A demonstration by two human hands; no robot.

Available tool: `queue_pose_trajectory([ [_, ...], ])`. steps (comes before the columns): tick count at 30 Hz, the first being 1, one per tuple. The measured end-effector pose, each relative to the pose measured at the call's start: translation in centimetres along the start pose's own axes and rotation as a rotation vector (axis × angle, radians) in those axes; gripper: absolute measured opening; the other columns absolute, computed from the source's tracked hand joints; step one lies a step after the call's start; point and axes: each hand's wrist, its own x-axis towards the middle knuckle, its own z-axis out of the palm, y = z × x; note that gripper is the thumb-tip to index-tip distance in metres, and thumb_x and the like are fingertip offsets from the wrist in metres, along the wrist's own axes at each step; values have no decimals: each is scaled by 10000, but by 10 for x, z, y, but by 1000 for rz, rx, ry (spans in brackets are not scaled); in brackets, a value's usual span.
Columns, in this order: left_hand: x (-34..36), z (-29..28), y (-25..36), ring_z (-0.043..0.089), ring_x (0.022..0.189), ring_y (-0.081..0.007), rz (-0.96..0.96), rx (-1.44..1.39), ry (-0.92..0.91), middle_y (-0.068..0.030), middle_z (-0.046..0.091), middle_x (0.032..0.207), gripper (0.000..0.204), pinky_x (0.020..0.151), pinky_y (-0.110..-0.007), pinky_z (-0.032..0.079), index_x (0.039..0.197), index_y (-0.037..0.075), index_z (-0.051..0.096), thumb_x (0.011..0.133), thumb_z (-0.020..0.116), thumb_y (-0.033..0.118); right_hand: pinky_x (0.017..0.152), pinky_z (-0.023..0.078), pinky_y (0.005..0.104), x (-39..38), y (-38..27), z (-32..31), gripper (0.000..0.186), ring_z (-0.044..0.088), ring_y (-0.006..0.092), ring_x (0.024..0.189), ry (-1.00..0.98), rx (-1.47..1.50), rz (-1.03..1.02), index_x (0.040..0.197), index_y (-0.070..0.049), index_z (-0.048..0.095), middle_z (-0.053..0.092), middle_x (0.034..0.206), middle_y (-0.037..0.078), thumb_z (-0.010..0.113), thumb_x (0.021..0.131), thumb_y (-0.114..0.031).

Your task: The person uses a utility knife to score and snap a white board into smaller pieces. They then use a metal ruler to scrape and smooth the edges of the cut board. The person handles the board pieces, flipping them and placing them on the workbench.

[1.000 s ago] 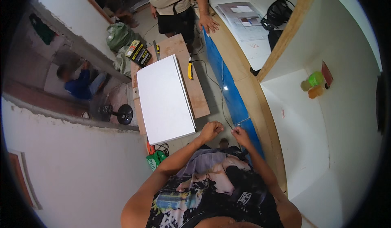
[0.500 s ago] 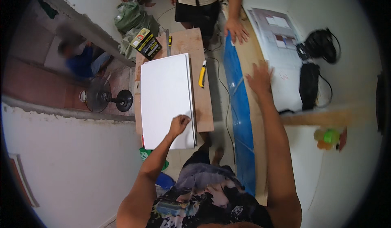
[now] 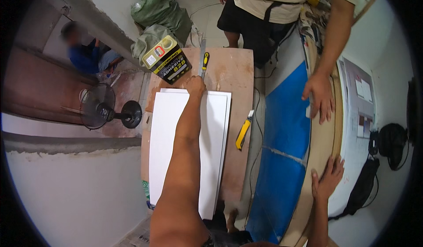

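Note:
White panels (image 3: 216, 128) lie stacked on a wooden worktable (image 3: 238, 75), slightly offset from each other. My left hand (image 3: 196, 86) reaches across them to their far edge, fingers curled, at the near end of a steel ruler (image 3: 202, 53); what it holds, if anything, is hidden. Beside the ruler lies a yellow-and-black screwdriver (image 3: 205, 62). A yellow utility knife (image 3: 243, 134) rests on the table to the right of the panels. Over on the right, my right hand (image 3: 328, 176) lies open on the edge of long tan boards (image 3: 324, 145).
A black-and-yellow rectangular tin (image 3: 169, 64) stands at the table's far left. Across from me, a co-worker's hand (image 3: 320, 95) touches the tan boards. Blue sheeting (image 3: 286, 119) hangs below them. A fan (image 3: 105, 110) and a seated person (image 3: 83, 55) are at left.
My left hand has moved from the near part of the white panels to their far edge. My view has shifted forward. The co-worker's hand remains on the boards.

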Motion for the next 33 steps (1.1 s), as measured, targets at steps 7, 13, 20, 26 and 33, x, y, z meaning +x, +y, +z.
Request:
queue_pose_trajectory([
  [7,39,25,1,654,1129,-294,-191,-21,-274,-116,692,1189,276,949,-505,455,1137,129,696,891,588,190,1144,170,605,5,0,6,803,205,481,1439,-12,-60,6,1482,-37,371,283,1542,263,415,939,-626],
  [13,48,12,-15,684,930,-379,-61,-254,183,-164,705,983,121,777,-478,526,951,63,651,885,565,118,1145,173,604,2,2,12,786,206,480,1439,12,-9,-12,1476,-31,380,281,1545,263,421,945,-609],
  [20,-121,-164,-29,656,713,-185,301,-785,649,-108,699,809,162,660,-318,510,910,38,673,847,753,165,1158,192,561,-8,7,4,728,243,452,1434,72,-35,-45,1469,-50,405,305,1540,249,453,957,-565],
  [26,-356,-295,-160,570,623,-134,-108,-1978,796,-34,595,688,162,674,-270,521,940,107,615,967,639,265,1138,247,545,-14,12,20,652,311,435,1399,185,24,-81,1418,-59,476,377,1501,230,517,957,-519],
  [33,-589,-167,-260,338,419,-100,-681,-1828,405,16,382,581,369,368,-259,278,908,118,474,1025,468,467,1077,349,487,-47,-17,6,523,466,412,1266,438,237,-252,1293,-43,569,522,1348,228,588,954,-441],
])
